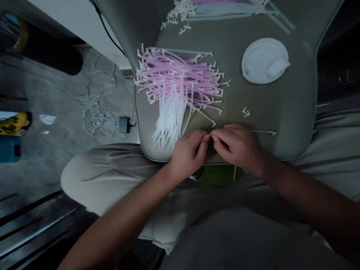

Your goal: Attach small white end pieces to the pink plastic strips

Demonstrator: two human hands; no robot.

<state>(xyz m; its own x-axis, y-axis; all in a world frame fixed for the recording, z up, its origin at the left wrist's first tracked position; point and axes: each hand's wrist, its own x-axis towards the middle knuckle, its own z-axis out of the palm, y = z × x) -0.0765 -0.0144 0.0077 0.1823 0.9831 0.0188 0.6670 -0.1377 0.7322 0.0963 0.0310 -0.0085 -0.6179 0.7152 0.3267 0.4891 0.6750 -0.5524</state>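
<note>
At the front edge of a grey seat (292, 150), my left hand (191, 150) and my right hand (234, 144) nearly touch at the fingertips. Both pinch a small white piece (209, 135) between them; most of it is hidden by the fingers. A thin white tube (261, 131) with a small tip sticks out to the right from behind my right hand, and another thin strand (234, 173) hangs below it. Just beyond my left hand lies a bundle of white tubes (170, 120), partly over a pile of pink tubes (180, 75) with white T-shaped ends.
A white lid-like dish (264, 62) sits at the right of the seat, with small loose white connectors (246, 111) below it. More connectors (181, 11) and tubes lie at the back. On the floor at left are coiled cables (98, 116) and a black box (124, 125).
</note>
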